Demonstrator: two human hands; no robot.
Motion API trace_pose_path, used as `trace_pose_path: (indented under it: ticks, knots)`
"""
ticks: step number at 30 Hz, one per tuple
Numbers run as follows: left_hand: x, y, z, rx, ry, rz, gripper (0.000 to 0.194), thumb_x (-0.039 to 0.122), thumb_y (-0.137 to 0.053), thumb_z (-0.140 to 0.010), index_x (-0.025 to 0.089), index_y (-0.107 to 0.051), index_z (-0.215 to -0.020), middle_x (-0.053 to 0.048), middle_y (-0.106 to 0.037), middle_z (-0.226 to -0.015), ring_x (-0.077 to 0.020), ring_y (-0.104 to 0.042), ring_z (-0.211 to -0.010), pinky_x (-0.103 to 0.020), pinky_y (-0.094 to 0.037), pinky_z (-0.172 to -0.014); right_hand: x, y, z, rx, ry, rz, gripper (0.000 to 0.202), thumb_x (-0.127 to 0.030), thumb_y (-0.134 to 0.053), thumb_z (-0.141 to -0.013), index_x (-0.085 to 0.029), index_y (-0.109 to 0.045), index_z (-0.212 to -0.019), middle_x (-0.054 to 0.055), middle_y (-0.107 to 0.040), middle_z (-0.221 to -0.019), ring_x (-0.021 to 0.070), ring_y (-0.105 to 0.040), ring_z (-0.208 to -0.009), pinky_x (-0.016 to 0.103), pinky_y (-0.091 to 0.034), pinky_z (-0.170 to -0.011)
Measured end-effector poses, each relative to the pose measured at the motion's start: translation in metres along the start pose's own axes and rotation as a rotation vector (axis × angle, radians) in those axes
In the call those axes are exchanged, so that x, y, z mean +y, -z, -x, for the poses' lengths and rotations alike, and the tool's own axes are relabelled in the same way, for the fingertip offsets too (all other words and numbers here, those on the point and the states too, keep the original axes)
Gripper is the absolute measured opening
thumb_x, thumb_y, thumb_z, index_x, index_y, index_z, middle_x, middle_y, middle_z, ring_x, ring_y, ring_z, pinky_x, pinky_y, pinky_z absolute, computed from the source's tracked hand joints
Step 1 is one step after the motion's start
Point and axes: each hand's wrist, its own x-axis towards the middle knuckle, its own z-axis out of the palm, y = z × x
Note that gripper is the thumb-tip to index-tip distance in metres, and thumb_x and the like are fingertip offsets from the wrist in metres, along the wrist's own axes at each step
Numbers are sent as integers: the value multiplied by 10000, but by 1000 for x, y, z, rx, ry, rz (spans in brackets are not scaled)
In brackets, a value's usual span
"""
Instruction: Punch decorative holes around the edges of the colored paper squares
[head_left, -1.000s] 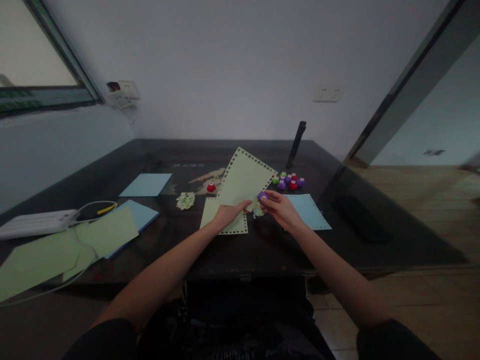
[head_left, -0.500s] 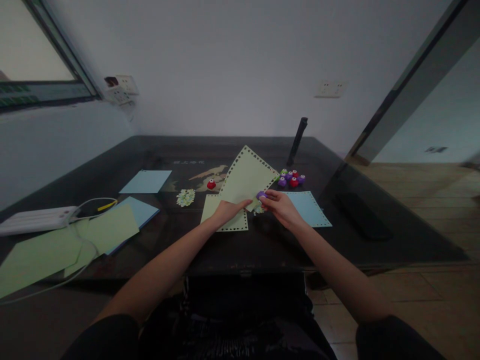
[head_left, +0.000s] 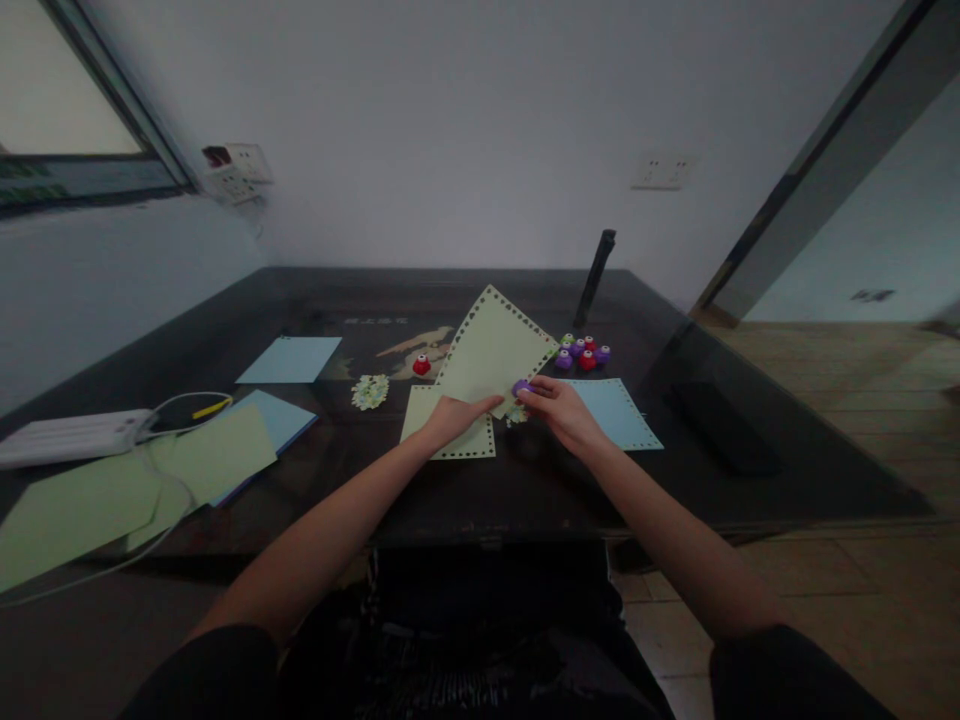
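Observation:
My left hand (head_left: 459, 418) grips a pale green sheet of paper (head_left: 495, 345) near its lower corner, thumb on top. Rows of punched holes run along the sheet's two upper edges. In my right hand (head_left: 553, 405) is a small purple craft punch (head_left: 523, 387), closed in the fingers at the sheet's lower right edge. Beneath lies another pale green sheet (head_left: 480, 445) with punched borders. Small paper cut-outs (head_left: 517, 413) lie under the punch. A blue sheet (head_left: 615, 415) with punched edges rests beside my right hand.
Several red, purple and green punches (head_left: 583, 353) cluster at the right, with a single red punch (head_left: 421, 365) left of centre. A pile of cut-outs (head_left: 370, 392) lies further left. Blue paper (head_left: 292, 360), a white power strip (head_left: 75, 438), a black upright object (head_left: 596, 278) and a dark phone-like slab (head_left: 724, 430) surround them.
Both hands keep nearly the same place, with the sheet and the purple punch still held. The whole view has shifted slightly.

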Motion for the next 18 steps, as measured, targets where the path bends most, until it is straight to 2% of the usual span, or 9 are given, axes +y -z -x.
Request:
trace_pose_path:
  ticks: [5,10,18]
  knots:
    - [-1,0,-1,-35,-15,20,585,316,-655,-717,169,-500,-1261,-103,-591,-1238,-223,-442,-1257,-392,-280,-1083,2,0,-1,4,3,-31,373,-263,-831,-478,-183,-608,-766,-1,-659,-747,131,-589,-663,254,-402,-581]
    - [-7,-1,-3,-30,5,51,653,335,-676,-694,144,-476,-1286,-134,-571,-1258,-242,-439,-1258,-418,-289,-1078,1,-1,0,7,5,-30,365,-272,-833,-482,-176,-617,-760,1,-659,-739,121,-583,-650,248,-397,-577]
    - [-5,-2,-2,-24,30,84,651,315,-683,-683,133,-486,-1276,-142,-573,-1253,-247,-448,-1249,-417,-311,-1064,0,-2,1,19,10,-21,369,-283,-842,-459,-175,-615,-729,8,-656,-727,130,-578,-650,257,-388,-574]
